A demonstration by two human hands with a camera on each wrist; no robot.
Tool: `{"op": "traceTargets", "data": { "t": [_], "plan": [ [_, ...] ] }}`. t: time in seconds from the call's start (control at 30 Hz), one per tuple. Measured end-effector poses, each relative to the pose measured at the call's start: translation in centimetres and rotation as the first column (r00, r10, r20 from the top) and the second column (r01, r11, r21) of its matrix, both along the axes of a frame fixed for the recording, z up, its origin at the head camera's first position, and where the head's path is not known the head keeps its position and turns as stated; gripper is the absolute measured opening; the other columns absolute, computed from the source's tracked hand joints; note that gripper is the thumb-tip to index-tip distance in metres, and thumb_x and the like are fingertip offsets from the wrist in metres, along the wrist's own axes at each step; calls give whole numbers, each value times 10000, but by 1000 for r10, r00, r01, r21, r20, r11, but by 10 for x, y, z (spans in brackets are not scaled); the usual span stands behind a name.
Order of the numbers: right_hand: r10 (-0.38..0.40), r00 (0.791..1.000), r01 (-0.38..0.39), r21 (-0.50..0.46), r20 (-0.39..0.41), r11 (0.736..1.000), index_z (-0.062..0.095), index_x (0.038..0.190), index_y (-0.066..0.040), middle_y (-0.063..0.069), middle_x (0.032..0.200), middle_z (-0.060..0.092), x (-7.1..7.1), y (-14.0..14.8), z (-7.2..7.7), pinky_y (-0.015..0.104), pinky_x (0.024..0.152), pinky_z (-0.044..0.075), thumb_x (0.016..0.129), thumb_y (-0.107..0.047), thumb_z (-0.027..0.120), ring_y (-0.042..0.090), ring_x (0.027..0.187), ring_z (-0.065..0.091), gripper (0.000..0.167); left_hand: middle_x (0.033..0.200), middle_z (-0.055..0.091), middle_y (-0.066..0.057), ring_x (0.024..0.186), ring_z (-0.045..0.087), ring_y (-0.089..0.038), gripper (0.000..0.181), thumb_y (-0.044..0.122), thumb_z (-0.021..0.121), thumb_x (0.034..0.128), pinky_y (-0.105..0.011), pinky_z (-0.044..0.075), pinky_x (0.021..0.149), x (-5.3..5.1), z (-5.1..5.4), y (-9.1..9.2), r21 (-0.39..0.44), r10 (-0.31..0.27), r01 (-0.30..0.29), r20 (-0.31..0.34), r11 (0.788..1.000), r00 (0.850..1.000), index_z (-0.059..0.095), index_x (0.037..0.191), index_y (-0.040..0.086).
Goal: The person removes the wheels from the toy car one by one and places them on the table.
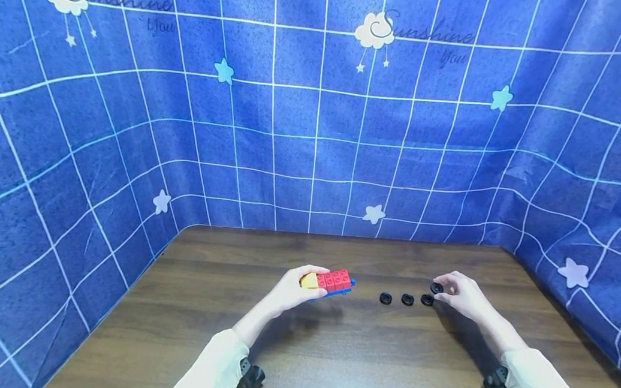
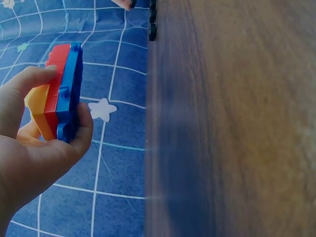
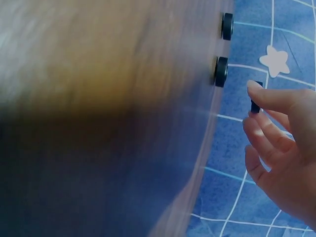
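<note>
Above the table my left hand grips a toy vehicle body built of bricks, with red studded bricks, a yellow piece and a blue base. In the left wrist view the thumb presses the red side while fingers wrap under the blue base. My right hand pinches a small black wheel between thumb and fingertips, raised off the table. Three more black wheels lie flat in a row to its left: a left one, a middle one and a right one near the fingers.
The brown wood table spans the lower view. Blue gridded cloth with stars and clouds hangs behind it and along both sides. A black wrist camera sits at the left sleeve, another at the right.
</note>
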State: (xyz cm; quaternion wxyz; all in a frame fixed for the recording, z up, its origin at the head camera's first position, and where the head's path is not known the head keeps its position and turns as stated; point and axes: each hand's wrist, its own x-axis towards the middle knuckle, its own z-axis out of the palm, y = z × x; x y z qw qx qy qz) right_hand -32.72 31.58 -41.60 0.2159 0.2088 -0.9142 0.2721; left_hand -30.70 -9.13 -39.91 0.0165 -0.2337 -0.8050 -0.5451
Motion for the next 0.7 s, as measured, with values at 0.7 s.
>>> {"op": "traceTargets", "data": {
  "t": [0.7],
  "plan": [
    [-55,981,45,61,186,997,660,958,12,92,822,646,3,14,-5,336,668,464,691,-53,761,201,749,572,292,998,672,-157,778,504,-119,369,105,732,783,-233,423,667,15,9,-1,-92,-55,62,75,994,996,652,1135,28]
  ]
}}
